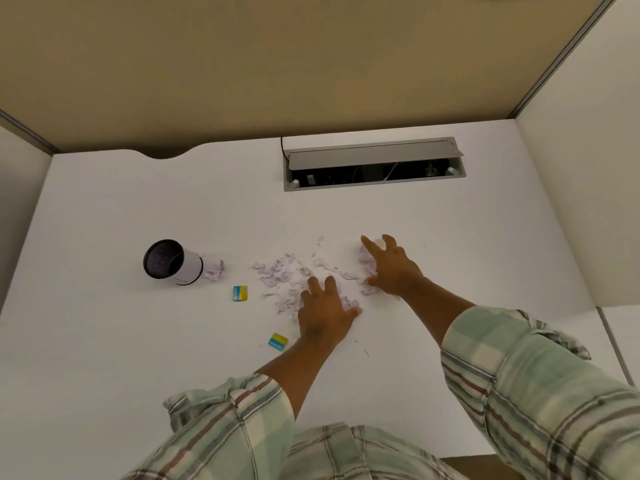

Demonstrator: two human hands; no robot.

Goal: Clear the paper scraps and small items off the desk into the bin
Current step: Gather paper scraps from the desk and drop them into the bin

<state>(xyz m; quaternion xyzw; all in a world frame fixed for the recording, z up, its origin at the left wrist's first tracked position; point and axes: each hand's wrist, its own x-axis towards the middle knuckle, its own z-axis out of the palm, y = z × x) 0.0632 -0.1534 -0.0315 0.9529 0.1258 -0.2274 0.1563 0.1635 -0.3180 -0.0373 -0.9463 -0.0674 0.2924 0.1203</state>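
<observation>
Pale lilac paper scraps [280, 271] lie scattered over the middle of the white desk [104, 341]. My left hand [323, 313] rests palm down on the near part of the pile, fingers spread. My right hand [391, 265] lies flat on the pile's right side, fingers apart, with scraps under and beside it. A small bin [171, 262], white with a dark mesh inside, lies tipped on its side at the left, its mouth facing left. One crumpled scrap [214, 271] sits against the bin's base. Two small blue-and-yellow boxes lie on the desk: one [240, 293] left of the pile, one [278, 341] nearer me.
An open grey cable hatch [374, 164] is sunk into the desk at the back. Beige partition panels [242, 64] close the desk at the back, with white side panels left and right. A few tiny scraps [362, 348] lie near my left forearm.
</observation>
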